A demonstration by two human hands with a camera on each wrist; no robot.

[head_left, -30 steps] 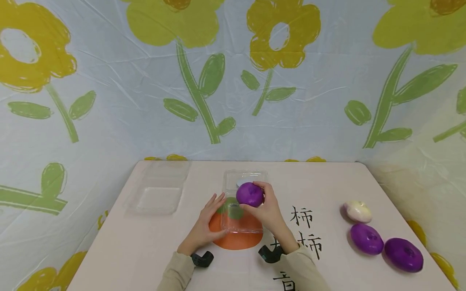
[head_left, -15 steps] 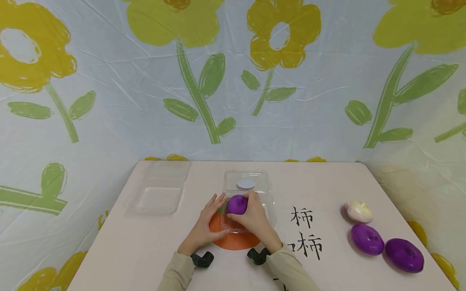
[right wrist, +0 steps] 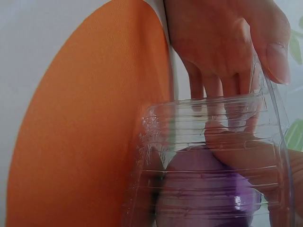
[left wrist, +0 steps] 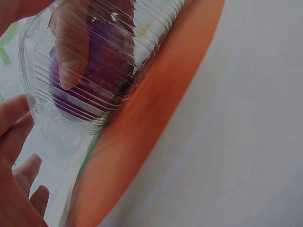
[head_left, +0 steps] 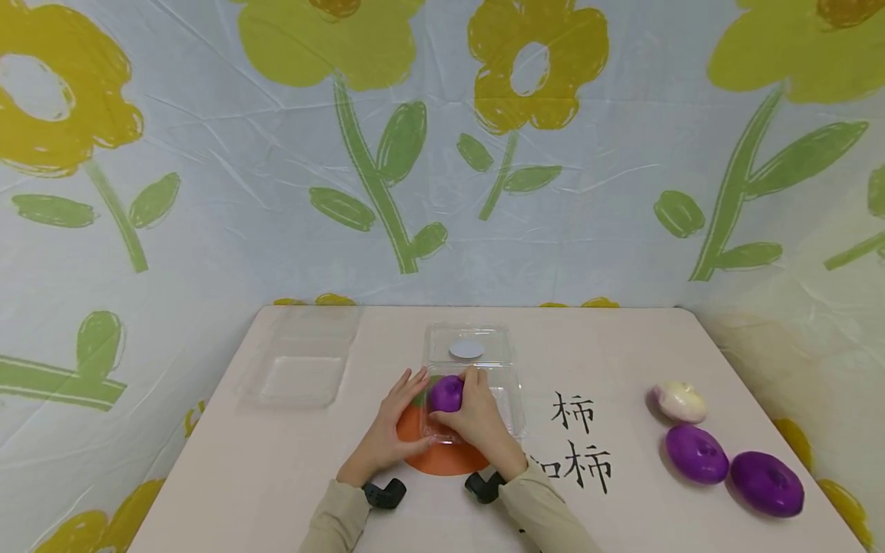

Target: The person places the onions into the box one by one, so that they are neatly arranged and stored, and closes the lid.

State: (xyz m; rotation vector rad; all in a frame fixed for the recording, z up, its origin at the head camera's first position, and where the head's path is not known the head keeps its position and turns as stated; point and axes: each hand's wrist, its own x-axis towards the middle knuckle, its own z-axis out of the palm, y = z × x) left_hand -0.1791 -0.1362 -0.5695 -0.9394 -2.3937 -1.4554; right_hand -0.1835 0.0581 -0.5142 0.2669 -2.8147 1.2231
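Through the ribbed wall of a clear container (left wrist: 143,43) showed a rounded purple thing (left wrist: 106,64), blurred by the plastic. The right hand (left wrist: 75,41) held it from the right, one fingertip resting against its surface. The left hand (left wrist: 13,189) stood at the container's left, a fingertip touching the plastic edge, other fingers apart from it. Along the near side ran an orange patch (left wrist: 154,116) with a thin green strip (left wrist: 89,160); nearer lay the whitish tabletop (left wrist: 246,142).
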